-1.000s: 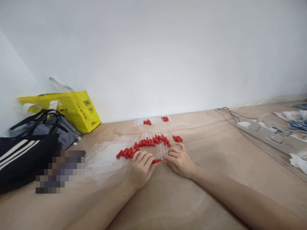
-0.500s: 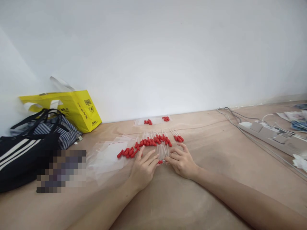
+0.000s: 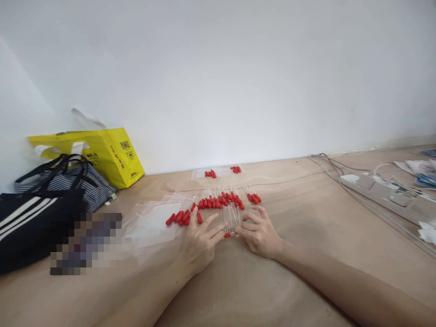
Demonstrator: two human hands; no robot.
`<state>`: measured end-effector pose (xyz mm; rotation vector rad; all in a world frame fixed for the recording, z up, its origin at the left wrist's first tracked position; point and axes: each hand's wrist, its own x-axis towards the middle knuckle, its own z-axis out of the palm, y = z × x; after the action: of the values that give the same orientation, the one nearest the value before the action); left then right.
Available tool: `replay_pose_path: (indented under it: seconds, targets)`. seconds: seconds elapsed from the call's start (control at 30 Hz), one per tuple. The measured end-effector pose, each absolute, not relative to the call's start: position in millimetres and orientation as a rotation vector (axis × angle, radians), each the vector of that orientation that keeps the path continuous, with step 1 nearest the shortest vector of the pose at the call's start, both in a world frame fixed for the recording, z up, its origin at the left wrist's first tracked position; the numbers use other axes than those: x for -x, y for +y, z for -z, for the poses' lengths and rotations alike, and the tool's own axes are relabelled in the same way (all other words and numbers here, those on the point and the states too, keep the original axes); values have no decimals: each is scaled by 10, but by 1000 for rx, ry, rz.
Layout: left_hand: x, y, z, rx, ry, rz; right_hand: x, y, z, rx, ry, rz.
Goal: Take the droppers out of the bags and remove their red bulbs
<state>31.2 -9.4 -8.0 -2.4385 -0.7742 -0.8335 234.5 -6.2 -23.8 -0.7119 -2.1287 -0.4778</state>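
Note:
In front of me my left hand (image 3: 200, 240) has its index finger and thumb at a small red rubber bulb (image 3: 227, 235), the other fingers spread. My right hand (image 3: 260, 234) pinches a clear dropper tube (image 3: 233, 234) whose end meets the bulb, lying crosswise between the hands. Just beyond, several bare clear tubes (image 3: 230, 214) lie side by side. Behind them spreads a row of droppers with red bulbs (image 3: 223, 199), and a smaller group of droppers (image 3: 254, 197) lies to the right. Loose red bulbs (image 3: 179, 217) rest left of my left hand.
Clear plastic bags (image 3: 153, 227) lie at the left. Near the wall is a filled bag (image 3: 221, 171) with red bulbs. A yellow bag (image 3: 116, 156), a striped bag (image 3: 91, 186) and a black bag (image 3: 41, 218) stand left. A power strip (image 3: 384, 193) with cables sits right.
My left hand has shifted slightly left and down, uncovering more of the loose bulbs. The bulb and tube between my hands have moved a little nearer to me.

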Motion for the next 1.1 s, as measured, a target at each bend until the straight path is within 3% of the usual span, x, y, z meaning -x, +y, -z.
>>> replay_pose_path:
  seconds: [1.1]
  targets:
    - [-306,-146,91,2399,-782,819,-2345,-75,222,678,-2192,381]
